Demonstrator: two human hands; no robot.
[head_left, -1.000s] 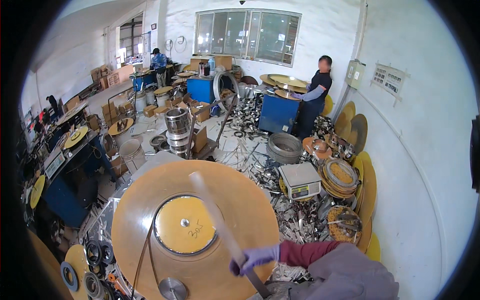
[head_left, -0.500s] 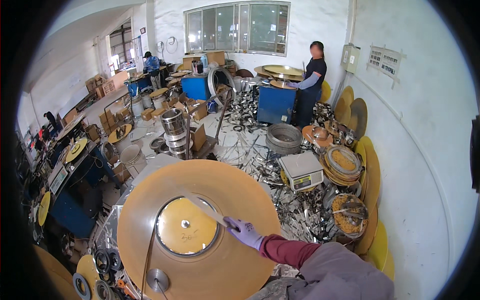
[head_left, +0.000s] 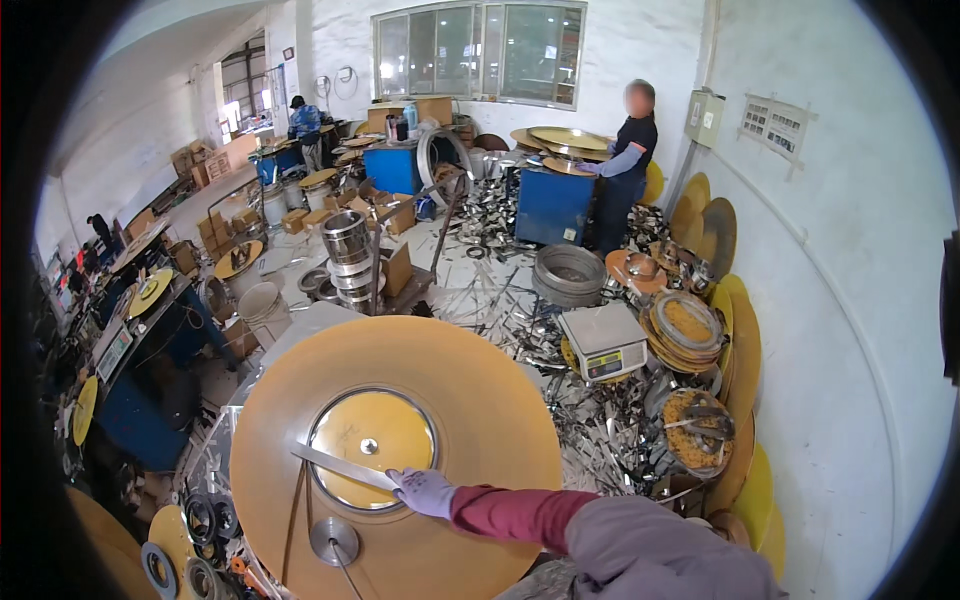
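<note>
- At left, one small metal disc point(head_left: 333, 541) lies low on one large brown disc point(head_left: 500, 430), whose bottom is cut off.
- Mid-disc, one flat metal strip point(head_left: 345, 467) slants across one yellow inner disc point(head_left: 385, 418), below its knob; whether they touch is unclear.
- The gloved right hand point(head_left: 425, 491) grips the strip's right end, hiding it; fingers point left.
- Rightward, its arm stretches nearly level, the maroon sleeve point(head_left: 520, 515) covering part of the brown disc.
- Left of the hands: out of view, state untellable.
</note>
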